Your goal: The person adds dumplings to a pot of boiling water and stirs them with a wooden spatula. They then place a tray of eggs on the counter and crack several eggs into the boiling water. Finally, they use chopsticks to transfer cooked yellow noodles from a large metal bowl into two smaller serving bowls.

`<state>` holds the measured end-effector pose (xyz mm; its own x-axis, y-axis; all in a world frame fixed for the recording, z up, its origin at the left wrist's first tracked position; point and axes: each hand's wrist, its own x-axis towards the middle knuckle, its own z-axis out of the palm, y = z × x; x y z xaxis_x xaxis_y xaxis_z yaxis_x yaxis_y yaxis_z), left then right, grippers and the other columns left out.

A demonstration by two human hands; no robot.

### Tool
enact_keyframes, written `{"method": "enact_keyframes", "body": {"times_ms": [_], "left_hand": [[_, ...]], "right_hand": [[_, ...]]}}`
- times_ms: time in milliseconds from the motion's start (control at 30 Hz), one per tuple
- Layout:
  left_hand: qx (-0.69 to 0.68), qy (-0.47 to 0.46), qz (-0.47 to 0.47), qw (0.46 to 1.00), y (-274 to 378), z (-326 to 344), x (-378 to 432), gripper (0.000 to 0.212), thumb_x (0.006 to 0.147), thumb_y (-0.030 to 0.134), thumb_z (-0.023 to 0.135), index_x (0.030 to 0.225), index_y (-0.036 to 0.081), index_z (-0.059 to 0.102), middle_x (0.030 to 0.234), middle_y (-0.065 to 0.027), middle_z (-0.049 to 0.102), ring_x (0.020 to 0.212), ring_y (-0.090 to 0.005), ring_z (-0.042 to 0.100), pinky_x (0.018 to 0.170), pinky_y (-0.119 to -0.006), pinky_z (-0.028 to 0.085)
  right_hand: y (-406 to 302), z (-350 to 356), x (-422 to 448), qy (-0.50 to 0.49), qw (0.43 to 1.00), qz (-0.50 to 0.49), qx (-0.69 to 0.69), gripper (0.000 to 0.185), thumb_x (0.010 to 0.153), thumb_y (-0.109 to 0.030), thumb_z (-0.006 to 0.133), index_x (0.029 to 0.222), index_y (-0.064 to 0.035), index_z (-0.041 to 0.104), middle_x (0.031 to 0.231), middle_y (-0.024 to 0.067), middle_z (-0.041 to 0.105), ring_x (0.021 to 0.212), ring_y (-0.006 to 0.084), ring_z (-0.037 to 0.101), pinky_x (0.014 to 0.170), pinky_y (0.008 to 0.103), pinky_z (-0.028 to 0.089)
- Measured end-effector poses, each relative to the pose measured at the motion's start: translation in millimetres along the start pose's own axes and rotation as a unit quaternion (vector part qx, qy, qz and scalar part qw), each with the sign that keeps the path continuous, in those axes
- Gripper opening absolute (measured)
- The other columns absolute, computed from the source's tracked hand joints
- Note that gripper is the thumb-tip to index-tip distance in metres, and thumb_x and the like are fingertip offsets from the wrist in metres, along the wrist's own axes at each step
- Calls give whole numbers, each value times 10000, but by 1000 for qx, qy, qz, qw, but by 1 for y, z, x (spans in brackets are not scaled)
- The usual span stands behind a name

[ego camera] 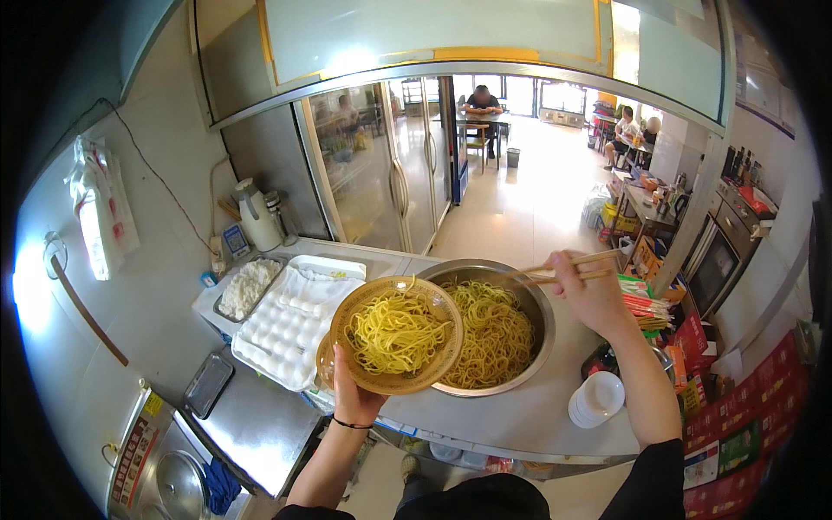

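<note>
A brown patterned plate (398, 383) heaped with yellow noodles (398, 331) rests in my left hand (356, 394), thumb along its near left rim. Another brown rim shows just beneath it. To its right, a large steel bowl (545, 351) on the counter holds many more noodles (494, 338); the plate overlaps the bowl's left side. My right hand (588, 296) grips a pair of wooden chopsticks (595, 266) above the bowl's right rim. Their tips are blurred over the bowl's far side, and I cannot tell whether they hold any noodles.
Left of the plate lie a white tray (354, 268) of small white balls and a metal pan (242, 316) of white food. White bowls (595, 400) are stacked near a dark bottle (597, 362) at right. A white thermos (259, 214) stands behind. People sit beyond the counter.
</note>
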<state>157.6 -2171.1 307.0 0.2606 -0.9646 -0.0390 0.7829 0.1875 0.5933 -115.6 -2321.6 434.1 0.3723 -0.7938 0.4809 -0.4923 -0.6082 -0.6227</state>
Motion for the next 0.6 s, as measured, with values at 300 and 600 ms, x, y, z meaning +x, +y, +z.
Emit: {"method": "enact_keyframes", "body": {"times_ms": [300,600], "left_hand": [[-41,-14,-65,997,-16,14,9,616,836,586,302,1277,155,327,1265,-75,400,1137,-275,409,903,-459,377],[-74,10,-40,996,0,-5,-26,566,865,511,331,1289,136,311,1284,-74,386,1158,-267,389,947,-460,327]], "right_hand": [[-28,76,-16,-91,929,-338,122,138,827,-114,513,816,-4,596,666,69,602,574,155,575,498,264,465],[-52,28,2,-145,965,-120,181,165,823,-118,513,746,11,580,622,56,568,536,112,513,466,254,408]]}}
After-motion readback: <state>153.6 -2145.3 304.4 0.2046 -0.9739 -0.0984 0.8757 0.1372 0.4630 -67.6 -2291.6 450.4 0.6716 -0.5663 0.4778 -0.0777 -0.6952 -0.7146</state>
